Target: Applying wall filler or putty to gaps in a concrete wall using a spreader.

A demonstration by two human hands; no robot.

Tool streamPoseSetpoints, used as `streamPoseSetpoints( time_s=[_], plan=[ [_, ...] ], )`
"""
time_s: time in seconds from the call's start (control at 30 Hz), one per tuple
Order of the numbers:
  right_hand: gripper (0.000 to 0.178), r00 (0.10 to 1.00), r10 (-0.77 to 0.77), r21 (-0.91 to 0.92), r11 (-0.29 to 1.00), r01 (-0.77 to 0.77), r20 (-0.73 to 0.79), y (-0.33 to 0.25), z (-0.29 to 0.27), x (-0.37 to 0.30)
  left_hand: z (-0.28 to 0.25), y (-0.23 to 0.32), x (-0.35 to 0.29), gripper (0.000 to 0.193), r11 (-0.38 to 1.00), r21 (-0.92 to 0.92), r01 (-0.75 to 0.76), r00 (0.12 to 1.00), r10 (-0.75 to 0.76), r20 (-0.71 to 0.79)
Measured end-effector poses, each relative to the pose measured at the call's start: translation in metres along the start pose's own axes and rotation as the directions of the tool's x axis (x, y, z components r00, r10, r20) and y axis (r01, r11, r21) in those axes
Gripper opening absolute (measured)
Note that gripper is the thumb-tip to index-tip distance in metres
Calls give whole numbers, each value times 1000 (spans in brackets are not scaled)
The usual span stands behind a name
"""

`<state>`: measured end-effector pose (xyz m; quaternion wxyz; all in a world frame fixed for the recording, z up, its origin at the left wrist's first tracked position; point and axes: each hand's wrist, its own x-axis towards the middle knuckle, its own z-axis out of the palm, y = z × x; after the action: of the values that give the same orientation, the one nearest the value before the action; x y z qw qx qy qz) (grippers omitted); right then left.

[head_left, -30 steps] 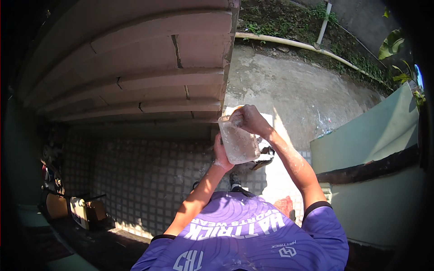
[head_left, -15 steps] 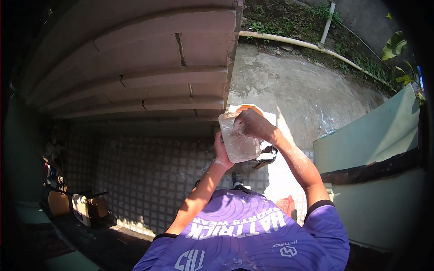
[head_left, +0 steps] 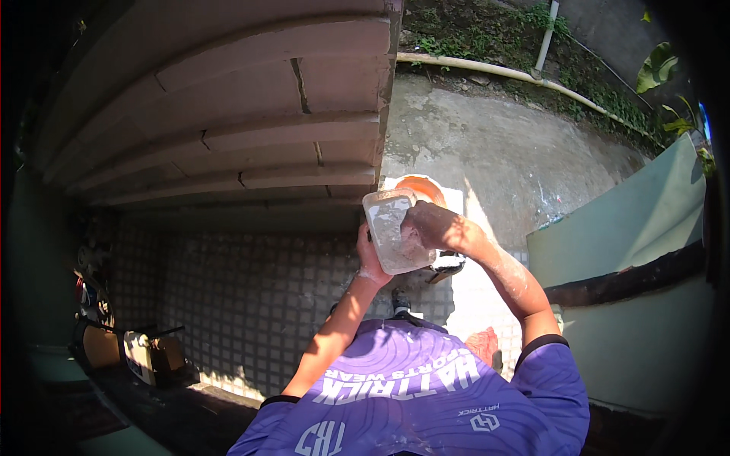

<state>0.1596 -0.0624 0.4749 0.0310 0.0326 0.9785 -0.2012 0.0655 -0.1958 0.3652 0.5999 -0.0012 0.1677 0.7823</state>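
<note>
A translucent rectangular plastic tub (head_left: 386,237) with rounded corners is tilted in front of my chest. My left hand (head_left: 371,260) grips its left side and underside, and the wrist is dusted with white. Over the right half of the tub, my right hand (head_left: 433,228) reaches in with its fingers curled. What those fingers hold, if anything, is hidden. Pale, wet-looking residue coats the inside of the tub. Just beyond the tub is an orange bowl-like container (head_left: 423,187), partly covered by the tub and my hand.
A pinkish ribbed panel (head_left: 228,129) rises at the left. On the right stands a pale green low wall (head_left: 623,197) with a dark band. Tiled floor (head_left: 251,281) lies below, concrete (head_left: 487,129) beyond. A pale pipe (head_left: 494,71) edges the plants. Chair-like items (head_left: 141,353) stand lower left.
My right hand has moved toward me and slightly right along the inside of the tub, uncovering more of its far end. My left hand keeps its grip.
</note>
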Motion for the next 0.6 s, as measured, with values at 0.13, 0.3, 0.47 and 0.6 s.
streamPoseSetpoints(
  time_s=[0.13, 0.3, 0.47, 0.6],
  plan=[
    [31, 940, -279, -46, 960, 275, -195, 13, 12, -24, 3, 2, -1, 66, 999, 49, -18, 1000, 18, 1],
    [37, 986, -162, 148, 975, 168, -48, 12, 11, -28, 0, 1, -3, 66, 999, 9, -31, 999, 31, -34],
    [39, 994, -100, 55, 994, 98, 42, 12, 25, -16, 3, -2, -5, 65, 1000, 0, 9, 1000, -9, -24],
    [38, 998, -61, 155, 986, 55, 31, -16, 10, 15, 5, -3, -8, 62, 1000, -17, 19, 1000, -19, -2]
  ],
)
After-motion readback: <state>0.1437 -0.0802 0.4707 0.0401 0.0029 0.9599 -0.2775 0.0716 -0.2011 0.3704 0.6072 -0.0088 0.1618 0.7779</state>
